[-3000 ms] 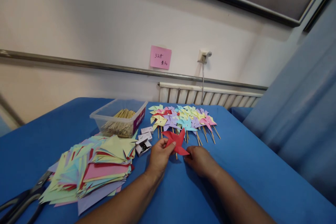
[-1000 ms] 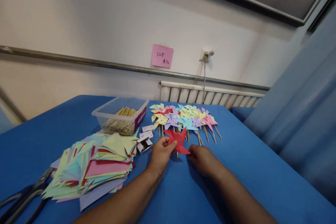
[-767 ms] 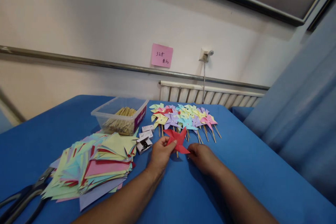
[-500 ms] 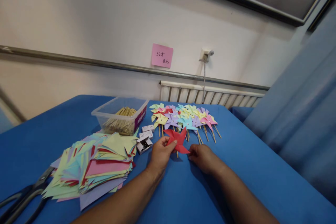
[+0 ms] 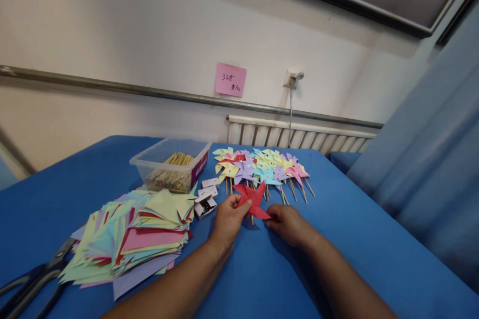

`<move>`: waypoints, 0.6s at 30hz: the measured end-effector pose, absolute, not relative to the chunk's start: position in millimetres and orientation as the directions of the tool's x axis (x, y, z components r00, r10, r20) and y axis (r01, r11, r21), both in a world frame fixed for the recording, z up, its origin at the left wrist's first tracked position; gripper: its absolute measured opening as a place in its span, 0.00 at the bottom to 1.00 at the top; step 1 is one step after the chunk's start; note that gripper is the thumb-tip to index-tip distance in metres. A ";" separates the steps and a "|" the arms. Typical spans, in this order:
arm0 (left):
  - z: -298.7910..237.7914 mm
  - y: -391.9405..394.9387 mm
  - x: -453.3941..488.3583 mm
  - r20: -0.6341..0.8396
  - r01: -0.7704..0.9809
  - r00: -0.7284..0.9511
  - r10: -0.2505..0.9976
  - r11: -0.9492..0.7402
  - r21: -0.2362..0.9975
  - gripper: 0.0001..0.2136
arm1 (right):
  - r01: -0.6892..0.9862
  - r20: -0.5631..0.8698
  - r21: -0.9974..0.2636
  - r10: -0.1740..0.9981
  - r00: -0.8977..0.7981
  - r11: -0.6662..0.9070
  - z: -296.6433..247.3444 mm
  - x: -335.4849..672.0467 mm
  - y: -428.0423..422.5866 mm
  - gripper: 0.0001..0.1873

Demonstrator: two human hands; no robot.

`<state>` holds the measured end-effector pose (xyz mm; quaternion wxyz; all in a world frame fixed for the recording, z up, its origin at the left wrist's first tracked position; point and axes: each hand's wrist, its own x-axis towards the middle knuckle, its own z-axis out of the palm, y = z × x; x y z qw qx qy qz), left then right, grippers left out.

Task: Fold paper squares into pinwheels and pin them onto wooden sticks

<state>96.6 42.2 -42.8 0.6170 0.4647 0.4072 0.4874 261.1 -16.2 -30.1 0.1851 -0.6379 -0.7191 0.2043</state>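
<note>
A red paper pinwheel (image 5: 254, 200) is pinched between the thumb and fingers of my left hand (image 5: 231, 218), its folded blades facing up. The end of a thin stick shows just below it; whether it belongs to this pinwheel I cannot tell. My right hand (image 5: 289, 224) is closed at the pinwheel's lower right tip, with curled fingers that hide what they hold, if anything. Behind both hands lie several finished pinwheels (image 5: 266, 174) in pastel colours on sticks. Left of my left hand are small white boxes, one an open box (image 5: 205, 206) with small dark pieces inside.
A clear plastic tub (image 5: 140, 160) of thin sticks (image 5: 174, 172) stands at the back left. Nearer is a big pile of cut coloured paper (image 5: 155, 239), with black-handled scissors (image 5: 47, 271) beside it. Everything lies on a blue-covered table (image 5: 359, 259) before a wall with a radiator (image 5: 277, 134).
My right hand has shifted slightly left, closer to the red pinwheel's lower tip. My left hand and the pinwheel stay nearly in place.
</note>
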 end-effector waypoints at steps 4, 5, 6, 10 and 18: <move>-42.3 41.3 96.4 -0.049 -0.231 0.185 0.982 0.092 0.969 0.11 | 0.847 0.010 -0.521 0.993 -0.116 0.105 -34.7 260.8 -15.6 0.05; -42.4 41.3 96.4 -0.048 -0.233 0.182 0.982 0.091 0.968 0.12 | 0.847 0.009 -0.522 0.993 -0.118 0.105 -35.4 261.0 -15.7 0.05; -42.7 41.4 96.5 -0.047 -0.234 0.181 0.982 0.089 0.968 0.12 | 0.846 0.007 -0.523 0.993 -0.122 0.107 -35.9 261.2 -16.0 0.05; -44.8 42.8 96.8 -0.043 -0.234 0.186 0.982 0.086 0.968 0.12 | 0.843 -0.009 -0.528 0.991 -0.132 0.107 -35.4 262.5 -17.4 0.06; -46.9 43.2 96.9 -0.035 -0.232 0.203 0.979 0.083 0.969 0.12 | 0.860 -0.031 -0.507 0.996 -0.080 0.053 -33.5 263.0 -17.2 0.07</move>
